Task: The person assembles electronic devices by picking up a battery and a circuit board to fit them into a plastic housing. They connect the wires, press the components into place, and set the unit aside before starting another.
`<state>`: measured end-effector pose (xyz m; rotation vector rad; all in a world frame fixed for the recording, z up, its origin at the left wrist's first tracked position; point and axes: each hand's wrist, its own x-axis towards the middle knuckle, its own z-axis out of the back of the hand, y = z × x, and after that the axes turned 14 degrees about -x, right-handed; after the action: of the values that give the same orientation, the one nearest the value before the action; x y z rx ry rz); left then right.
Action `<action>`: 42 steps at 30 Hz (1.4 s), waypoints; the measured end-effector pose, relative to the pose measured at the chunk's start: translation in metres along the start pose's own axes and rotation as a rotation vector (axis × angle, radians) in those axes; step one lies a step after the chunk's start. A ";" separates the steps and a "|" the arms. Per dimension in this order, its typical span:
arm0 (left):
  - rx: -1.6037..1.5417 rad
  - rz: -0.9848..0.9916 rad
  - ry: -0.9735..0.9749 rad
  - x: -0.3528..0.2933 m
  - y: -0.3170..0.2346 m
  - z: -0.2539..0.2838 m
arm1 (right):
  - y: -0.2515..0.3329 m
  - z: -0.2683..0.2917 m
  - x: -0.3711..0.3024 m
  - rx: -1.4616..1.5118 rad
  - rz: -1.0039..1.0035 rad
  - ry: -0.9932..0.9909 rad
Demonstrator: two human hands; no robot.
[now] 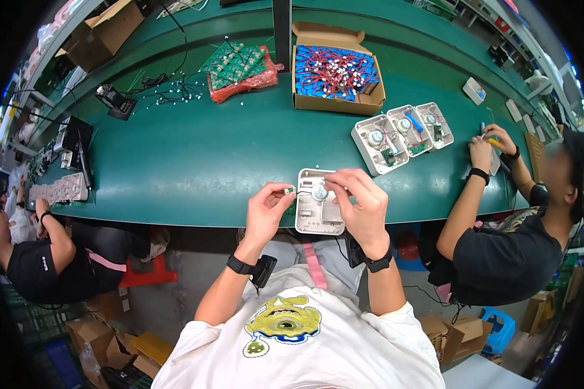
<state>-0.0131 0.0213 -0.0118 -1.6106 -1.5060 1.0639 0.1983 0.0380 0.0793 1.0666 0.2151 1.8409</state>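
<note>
At the desk's (207, 159) near edge, right of the middle, a shallow white plastic housing (310, 225) lies with its hollow side up, reaching the rim. The left hand (270, 206) is just beside its left wall, thumb and forefinger pinching a small green circuit board (290, 191). The right hand (355, 198) arches over the housing's right side, thumb and fingers curled close to the round speaker (319, 192) inside; whether they pinch anything, I cannot tell.

Farther in, toward the right end, three similar white housings (381, 167) stand in a touching row, each with a round speaker and wiring. Beyond them, at the right end, a co-worker's hands (490, 144) hold a yellow-handled tool (493, 142).

Near the far edge sits a cardboard box (334, 104) of blue battery packs (307, 63) with red leads. Left of it, green circuit boards (230, 70) lie on red bubble wrap (243, 88), near loose black cables (175, 93).
</note>
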 end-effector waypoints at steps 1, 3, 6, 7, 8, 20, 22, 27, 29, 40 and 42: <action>-0.006 -0.002 -0.003 -0.001 0.000 0.000 | 0.000 0.000 0.000 -0.030 0.007 -0.012; 0.000 0.006 -0.008 -0.002 -0.001 0.001 | 0.001 0.001 0.000 -0.062 0.019 -0.020; 0.011 0.015 -0.009 -0.004 -0.003 0.000 | 0.008 0.005 0.002 0.088 -0.094 -0.024; 0.023 0.022 -0.005 -0.004 -0.003 0.000 | 0.009 0.005 0.001 0.088 -0.093 -0.020; 0.035 0.029 -0.001 -0.005 -0.003 0.000 | 0.010 0.006 0.001 0.141 -0.141 -0.007; 0.043 -0.059 0.002 -0.005 0.008 0.010 | 0.018 -0.019 -0.004 0.145 -0.396 0.322; 0.044 -0.083 0.014 -0.005 0.010 0.011 | 0.014 -0.032 -0.008 -0.042 -0.287 0.417; 0.081 -0.158 0.043 -0.009 0.008 0.012 | 0.013 -0.052 -0.013 -0.126 -0.250 0.435; 0.091 -0.169 0.045 -0.010 0.007 0.012 | 0.017 -0.053 -0.011 -0.102 -0.263 0.450; 0.160 -0.264 0.038 -0.012 0.011 0.016 | 0.031 -0.055 -0.009 0.060 -0.524 0.498; 0.170 -0.267 0.037 -0.012 0.011 0.016 | 0.027 -0.057 -0.012 0.049 -0.520 0.482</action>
<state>-0.0226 0.0073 -0.0268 -1.2661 -1.5133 0.9777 0.1398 0.0304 0.0530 0.5102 0.7510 1.5839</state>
